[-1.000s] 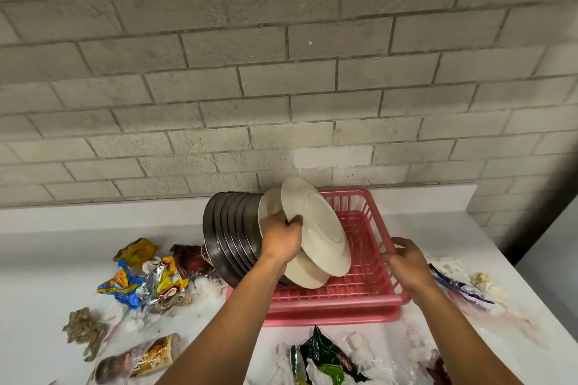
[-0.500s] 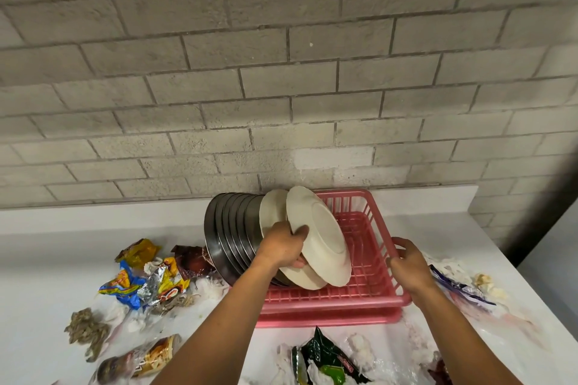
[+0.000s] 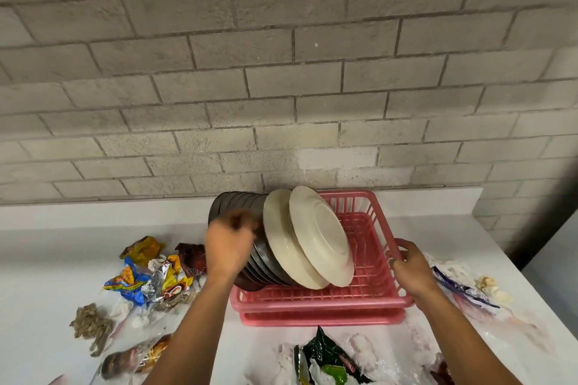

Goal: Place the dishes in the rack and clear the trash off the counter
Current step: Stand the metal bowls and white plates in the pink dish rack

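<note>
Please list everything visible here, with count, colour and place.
dish rack: one, pink, on the white counter by the wall.
tray: one, pink, under the rack.
metal plates: several, dark grey, on edge at the rack's left end.
cream plates: two, cream, leaning on the metal plates.
snack wrappers: a heap, yellow, blue, silver, left of the rack.
green wrapper: one, green, in front of the rack.
purple wrapper: one, purple, right of the rack.
brown scraps: one pile, brown, far left.
wall: one, grey brick, behind.
left hand: one, blurred, before the metal plates; grip unclear.
right hand: one, gripping the rack's right rim.
</note>
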Demonstrator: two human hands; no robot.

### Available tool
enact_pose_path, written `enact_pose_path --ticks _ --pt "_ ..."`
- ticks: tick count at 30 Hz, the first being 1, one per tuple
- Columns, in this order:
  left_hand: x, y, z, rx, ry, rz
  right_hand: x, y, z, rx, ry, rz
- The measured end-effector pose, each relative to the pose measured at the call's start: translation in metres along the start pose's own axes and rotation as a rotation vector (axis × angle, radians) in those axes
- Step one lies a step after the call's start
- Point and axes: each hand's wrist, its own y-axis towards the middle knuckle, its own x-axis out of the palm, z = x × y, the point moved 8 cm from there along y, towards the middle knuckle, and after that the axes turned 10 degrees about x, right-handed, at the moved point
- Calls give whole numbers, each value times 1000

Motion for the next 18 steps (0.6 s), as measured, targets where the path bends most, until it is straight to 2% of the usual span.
enact_pose_path --ticks 3,5,11,18 --pt "-48 -7 -8 30 18 311 0 0 0 4 -8 0" --pt "-58 -9 -21 -17 -26 347 -1 -2 1 6 -13 -1" --pt "-22 -8 -75 -235 -204 31 -1 -5 0 11 -10 4" --pt "-9 -15 -92 -340 -366 -17 -3 -8 2 16 -12 -6"
